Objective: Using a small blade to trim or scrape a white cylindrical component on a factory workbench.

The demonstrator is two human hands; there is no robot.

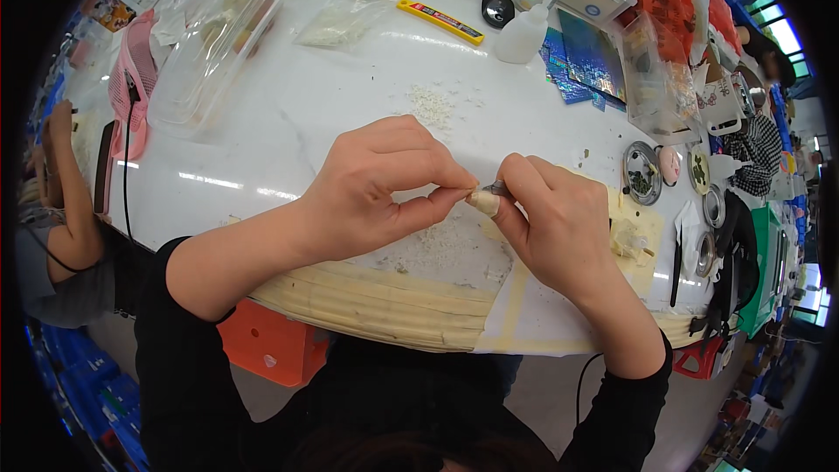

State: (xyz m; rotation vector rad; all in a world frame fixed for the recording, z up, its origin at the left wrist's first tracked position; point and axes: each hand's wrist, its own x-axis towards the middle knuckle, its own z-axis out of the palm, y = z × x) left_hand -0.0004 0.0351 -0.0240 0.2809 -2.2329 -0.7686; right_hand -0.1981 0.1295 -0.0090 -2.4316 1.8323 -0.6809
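Over the near part of the white table (288,79), my two hands meet at their fingertips. My left hand (371,183) is closed in a pinch, thumb against forefinger, on something too small to make out. Curled closed, my right hand (559,218) grips a small grey metal tool (496,188) whose kind is mostly hidden by the fingers. Pale tape (483,202) wraps the tip of my right thumb, right beside the left fingertips. White crumbs (433,105) lie scattered beyond the hands, with more below them.
A yellow utility knife (440,21), a key fob (497,9) and a white squeeze bottle (523,35) lie toward the back. Shiny blue sheets (590,57) and round tins (642,172) are at right, a clear plastic box (218,52) at left. Another person's arm (70,183) shows far left.
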